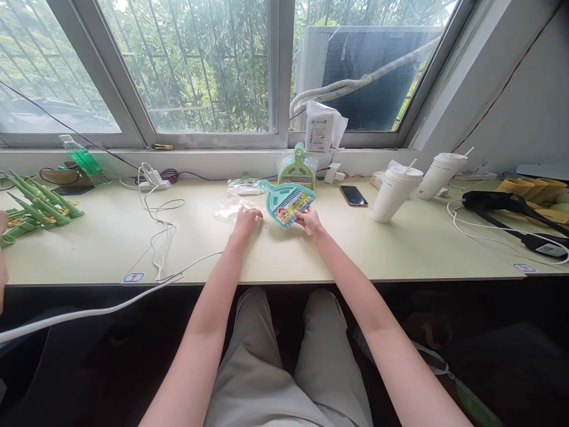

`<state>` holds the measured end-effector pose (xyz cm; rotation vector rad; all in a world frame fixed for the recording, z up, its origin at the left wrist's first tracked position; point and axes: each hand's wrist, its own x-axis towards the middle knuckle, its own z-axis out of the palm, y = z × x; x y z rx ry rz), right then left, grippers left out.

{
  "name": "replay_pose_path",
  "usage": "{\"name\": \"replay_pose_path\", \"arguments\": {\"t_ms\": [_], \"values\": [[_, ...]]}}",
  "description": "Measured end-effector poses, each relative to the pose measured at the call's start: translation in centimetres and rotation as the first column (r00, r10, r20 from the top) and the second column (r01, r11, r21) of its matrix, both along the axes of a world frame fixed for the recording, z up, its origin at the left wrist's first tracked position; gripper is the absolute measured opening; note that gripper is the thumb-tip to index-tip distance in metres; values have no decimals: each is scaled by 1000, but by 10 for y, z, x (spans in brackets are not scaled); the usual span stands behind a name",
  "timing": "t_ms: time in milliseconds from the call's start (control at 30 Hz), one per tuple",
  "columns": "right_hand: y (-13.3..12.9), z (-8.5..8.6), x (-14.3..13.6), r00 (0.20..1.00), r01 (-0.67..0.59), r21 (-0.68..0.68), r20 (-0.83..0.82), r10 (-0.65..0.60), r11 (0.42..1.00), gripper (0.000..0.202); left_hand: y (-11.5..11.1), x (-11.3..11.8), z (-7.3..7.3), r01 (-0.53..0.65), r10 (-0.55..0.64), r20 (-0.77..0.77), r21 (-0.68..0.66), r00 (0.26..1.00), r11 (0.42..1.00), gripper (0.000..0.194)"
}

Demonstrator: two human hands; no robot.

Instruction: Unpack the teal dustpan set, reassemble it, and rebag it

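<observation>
Item: teal dustpan (287,204), lying toward the worktop's (355,249) far edge. My right hand (310,222) pinches its near corner; my left hand (246,222) rests flat, fingers loose, on a clear plastic bag (231,204) just left of it.

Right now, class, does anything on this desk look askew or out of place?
The two lidded cups at the right lean sharply instead of standing upright, though the wide lens may exaggerate it. A white cable trails off the desk edge.

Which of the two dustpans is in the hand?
The teal dustpan, lying flat on the desk with a colourful label; the right hand grips its edge. The green dustpan stands untouched behind it, in clear wrap.
</observation>
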<state>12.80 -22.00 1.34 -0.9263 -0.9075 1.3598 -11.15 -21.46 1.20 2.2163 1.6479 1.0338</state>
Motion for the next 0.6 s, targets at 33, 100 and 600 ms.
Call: {"name": "replay_pose_path", "arguments": {"t_ms": [33,100,600], "values": [[0,0,1,1000,4,-3,5,-4,1000,27,0,-1,2,35,-37,67,29,997,999,20],[0,1,4,1000,14,-9,7,-14,1000,27,-1,-2,6,22,-35,183,72,982,997,20],[1,5,10,1000,-6,-72,10,7,997,23,8,22,-3,-125,123,-50,-47,991,991,44]]}}
